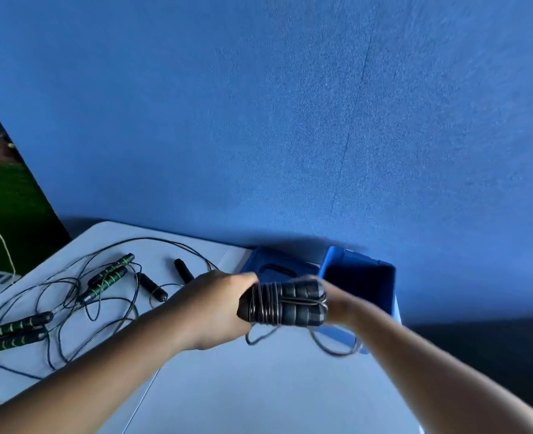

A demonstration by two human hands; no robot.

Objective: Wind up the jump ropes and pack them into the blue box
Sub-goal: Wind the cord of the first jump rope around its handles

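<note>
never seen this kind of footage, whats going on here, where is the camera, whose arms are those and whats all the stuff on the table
There is no machine here: the arms belong to a person, and the single picture comes from a wide-angle camera worn on their head, looking forward and down. The left hand and right hand hold a wound jump rope between them: two black handles side by side with cord wrapped round them, a few loose loops hanging below. Beyond it on the white table stands the open blue box, with a blue lid-like piece beside it. To the left lie unwound jump ropes, some handles green-striped, some plain black, their cords tangled. A blue wall fills the background.
</note>
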